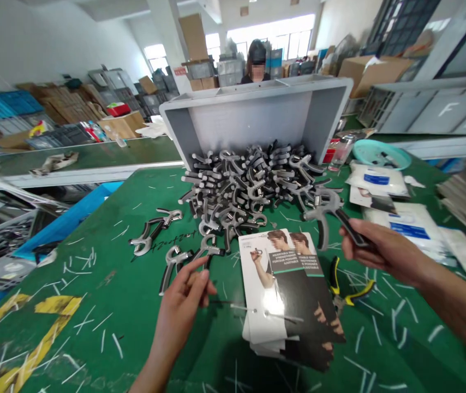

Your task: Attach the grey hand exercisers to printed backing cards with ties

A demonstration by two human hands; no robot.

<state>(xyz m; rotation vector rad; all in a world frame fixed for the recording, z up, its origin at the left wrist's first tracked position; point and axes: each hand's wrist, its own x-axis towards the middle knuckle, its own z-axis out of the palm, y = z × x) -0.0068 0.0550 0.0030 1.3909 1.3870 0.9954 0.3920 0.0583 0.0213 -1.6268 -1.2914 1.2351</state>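
My right hand (pixel 380 251) is closed on one handle of a grey and black hand gripper (pixel 326 210), held just above the green table (pixel 126 316). My left hand (pixel 187 300) pinches a thin cable tie (pixel 237 305) that stretches rightwards over a stack of printed packaging cards (pixel 290 295). A large pile of hand grippers (pixel 249 185) spills out of a tipped grey crate (pixel 257 114) beyond the cards. A few loose hand grippers (pixel 155 232) lie to the left of the pile.
Yellow-handled pliers (pixel 345 286) lie right of the cards. Cut white tie ends litter the table. White plastic bags (pixel 408 224) and a teal bowl (pixel 380 154) sit at the right. A person (pixel 256 63) stands behind the crate. Boxes and crates fill the room.
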